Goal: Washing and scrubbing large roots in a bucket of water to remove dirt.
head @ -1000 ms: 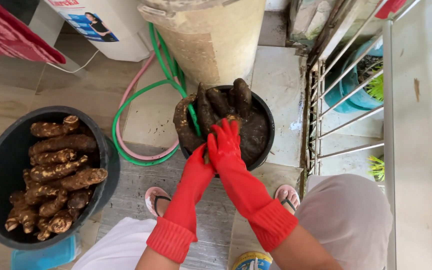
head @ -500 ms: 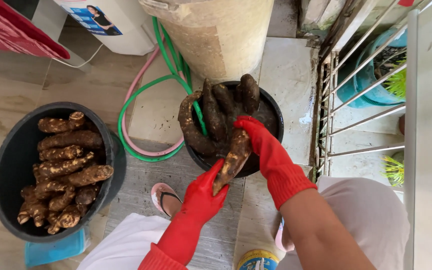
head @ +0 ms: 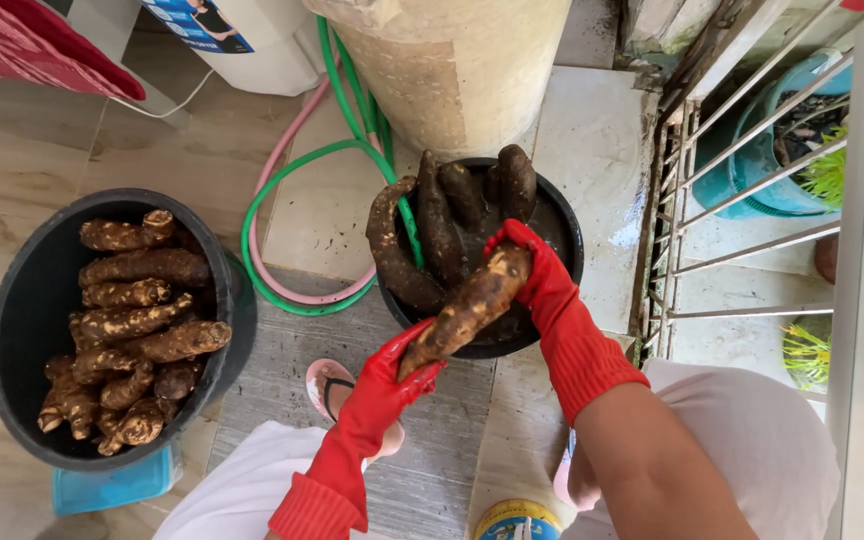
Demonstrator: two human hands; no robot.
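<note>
1. Nearest the camera, the person's knees in pale trousers (head: 752,450) frame the scene; a round yellow-and-blue tin lid (head: 517,520) sits at the bottom edge, cut off.
2. Just above that, the left hand (head: 387,385) in a long red rubber glove is closed around the lower end of a long, brown, muddy cassava root (head: 467,310). A pink sandal (head: 337,385) peeks out from behind that glove.
3. The right hand (head: 532,270), gloved the same, is clamped over the root's upper end. The root hangs slanted between both hands, over the near rim of the small black washing bucket (head: 567,225).
4. By my reading, the step in hand is cleaning a single root lifted from that bucket. The next move would call for a steady two-handed hold on a slippery, heavy thing.
5. Inside the bucket several darker roots stand on end; whether water lies beneath them I cannot tell.
6. Left of the bucket, well apart, a large black tub (head: 22,330) holds a heap of paler roots.
7. Between tub and bucket coil a green hose (head: 282,190) and a pink hose (head: 282,165), the green one running into the bucket.
8. Beyond the bucket stands a big beige barrel (head: 452,70), its top cut off.
9. Right of the bucket, metal railings (head: 732,160) hide part of a teal plant pot (head: 742,170).
</note>
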